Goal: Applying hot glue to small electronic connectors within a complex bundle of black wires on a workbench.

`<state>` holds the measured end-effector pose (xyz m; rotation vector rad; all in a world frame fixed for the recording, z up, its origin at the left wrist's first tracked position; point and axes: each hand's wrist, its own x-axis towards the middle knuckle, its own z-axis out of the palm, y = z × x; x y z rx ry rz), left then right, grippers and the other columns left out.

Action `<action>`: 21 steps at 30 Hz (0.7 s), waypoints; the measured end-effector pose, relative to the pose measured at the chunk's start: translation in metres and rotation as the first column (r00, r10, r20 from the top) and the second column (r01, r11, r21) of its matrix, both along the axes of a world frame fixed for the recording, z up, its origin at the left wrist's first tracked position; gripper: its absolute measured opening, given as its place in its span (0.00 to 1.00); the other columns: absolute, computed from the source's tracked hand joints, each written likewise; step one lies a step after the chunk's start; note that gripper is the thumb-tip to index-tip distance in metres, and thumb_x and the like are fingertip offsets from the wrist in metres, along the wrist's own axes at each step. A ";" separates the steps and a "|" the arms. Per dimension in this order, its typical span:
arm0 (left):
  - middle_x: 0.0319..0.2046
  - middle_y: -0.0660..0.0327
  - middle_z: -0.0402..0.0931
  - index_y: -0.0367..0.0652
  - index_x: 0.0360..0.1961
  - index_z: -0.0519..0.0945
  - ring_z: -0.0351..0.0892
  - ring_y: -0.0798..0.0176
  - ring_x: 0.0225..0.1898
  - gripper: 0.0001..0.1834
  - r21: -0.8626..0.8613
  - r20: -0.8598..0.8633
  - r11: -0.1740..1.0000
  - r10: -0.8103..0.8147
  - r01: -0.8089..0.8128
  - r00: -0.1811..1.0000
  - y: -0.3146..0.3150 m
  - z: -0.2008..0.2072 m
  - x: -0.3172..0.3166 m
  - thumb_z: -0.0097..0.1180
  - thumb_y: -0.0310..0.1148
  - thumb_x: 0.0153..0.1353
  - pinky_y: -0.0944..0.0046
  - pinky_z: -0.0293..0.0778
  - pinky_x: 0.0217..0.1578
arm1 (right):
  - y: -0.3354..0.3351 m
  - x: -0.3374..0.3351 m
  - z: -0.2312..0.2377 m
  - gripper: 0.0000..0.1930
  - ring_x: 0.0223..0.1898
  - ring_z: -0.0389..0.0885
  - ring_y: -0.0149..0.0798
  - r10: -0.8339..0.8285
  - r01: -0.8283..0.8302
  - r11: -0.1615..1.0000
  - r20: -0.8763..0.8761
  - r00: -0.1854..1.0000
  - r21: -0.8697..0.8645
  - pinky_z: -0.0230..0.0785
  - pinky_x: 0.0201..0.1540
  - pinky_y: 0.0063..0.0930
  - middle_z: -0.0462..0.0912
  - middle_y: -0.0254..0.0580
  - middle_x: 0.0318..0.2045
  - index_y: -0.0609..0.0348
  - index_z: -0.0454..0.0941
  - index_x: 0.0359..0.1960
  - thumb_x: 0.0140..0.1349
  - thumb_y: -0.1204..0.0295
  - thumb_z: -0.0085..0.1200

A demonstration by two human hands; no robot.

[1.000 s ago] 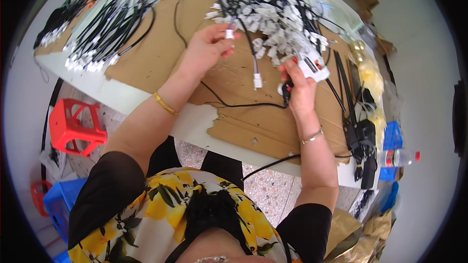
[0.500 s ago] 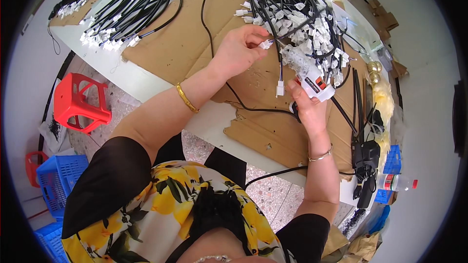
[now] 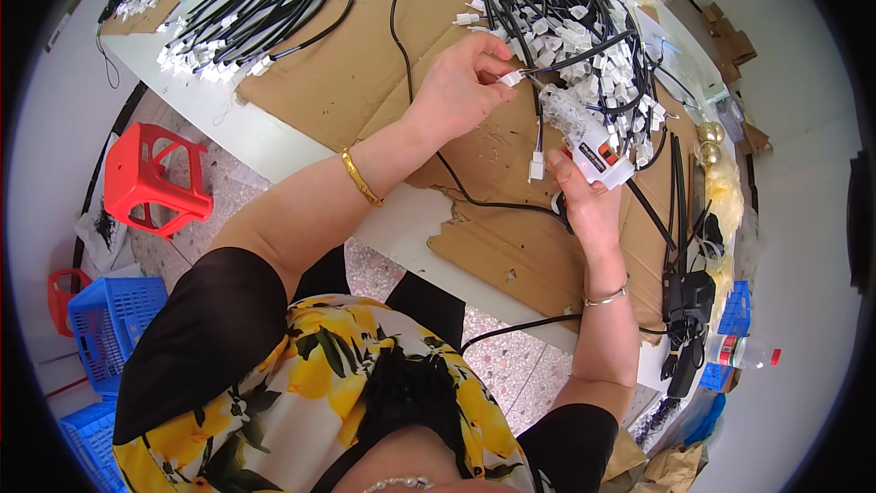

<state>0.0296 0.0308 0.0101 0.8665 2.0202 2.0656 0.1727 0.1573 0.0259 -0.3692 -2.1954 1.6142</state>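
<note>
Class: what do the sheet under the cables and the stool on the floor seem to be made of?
Sheet: likely corrugated cardboard, matt brown, with torn ragged edges.
Stool: probably moulded plastic, glossy uniform red, with slotted sides.

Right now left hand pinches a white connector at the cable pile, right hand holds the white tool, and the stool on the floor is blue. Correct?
Not quite: the stool is red, not blue; the blue things on the floor are crates. The rest holds in the head view: the left hand pinches a white connector at the cable pile, and the right hand holds the white tool.
</note>
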 end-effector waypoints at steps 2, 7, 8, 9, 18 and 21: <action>0.26 0.62 0.74 0.38 0.37 0.68 0.71 0.73 0.27 0.18 0.003 0.000 1.000 0.004 -0.004 1.000 0.000 -0.002 -0.002 0.57 0.17 0.43 0.74 0.69 0.29 | 0.002 -0.001 -0.003 0.10 0.24 0.68 0.23 -0.001 0.000 1.000 -0.020 1.000 -0.021 0.60 0.26 0.16 0.73 0.30 0.23 0.62 0.72 0.30 0.49 0.70 0.55; 0.26 0.59 0.74 0.38 0.36 0.67 0.73 0.71 0.27 0.17 0.087 0.074 0.993 -0.090 0.084 0.993 0.001 -0.005 -0.004 0.55 0.16 0.44 0.73 0.70 0.28 | 0.001 -0.001 -0.002 0.09 0.23 0.69 0.22 -0.010 0.009 0.999 -0.007 1.000 -0.047 0.60 0.25 0.16 0.74 0.31 0.23 0.62 0.72 0.30 0.49 0.71 0.55; 0.26 0.59 0.74 0.38 0.36 0.67 0.73 0.71 0.27 0.17 0.086 0.075 0.993 -0.092 0.086 0.993 0.001 -0.006 -0.004 0.55 0.16 0.44 0.73 0.70 0.28 | 0.002 -0.001 -0.003 0.09 0.23 0.69 0.22 -0.017 0.018 0.999 0.018 1.000 -0.047 0.61 0.25 0.16 0.74 0.31 0.23 0.62 0.71 0.30 0.49 0.71 0.56; 0.26 0.59 0.74 0.38 0.36 0.66 0.73 0.71 0.26 0.16 0.090 0.062 0.992 -0.097 0.092 0.993 0.002 -0.007 -0.004 0.54 0.16 0.44 0.73 0.71 0.28 | 0.003 -0.001 -0.003 0.09 0.23 0.69 0.22 -0.020 0.021 0.999 0.019 1.000 -0.047 0.61 0.25 0.16 0.74 0.31 0.23 0.62 0.71 0.30 0.49 0.71 0.56; 0.26 0.58 0.75 0.36 0.36 0.67 0.73 0.70 0.26 0.16 0.085 0.079 0.991 -0.111 0.104 0.991 0.002 -0.005 -0.003 0.56 0.17 0.44 0.72 0.71 0.28 | 0.003 -0.003 -0.004 0.08 0.24 0.69 0.22 -0.013 0.013 0.999 0.020 1.000 -0.038 0.61 0.26 0.16 0.74 0.30 0.23 0.62 0.72 0.30 0.49 0.73 0.55; 0.26 0.59 0.74 0.37 0.36 0.66 0.73 0.71 0.27 0.17 0.046 0.065 0.994 -0.102 0.100 0.993 0.001 -0.004 -0.003 0.55 0.16 0.45 0.73 0.70 0.28 | 0.002 -0.003 -0.004 0.09 0.25 0.70 0.23 -0.019 0.019 0.998 0.010 1.000 -0.058 0.63 0.28 0.16 0.74 0.31 0.24 0.62 0.71 0.31 0.49 0.73 0.55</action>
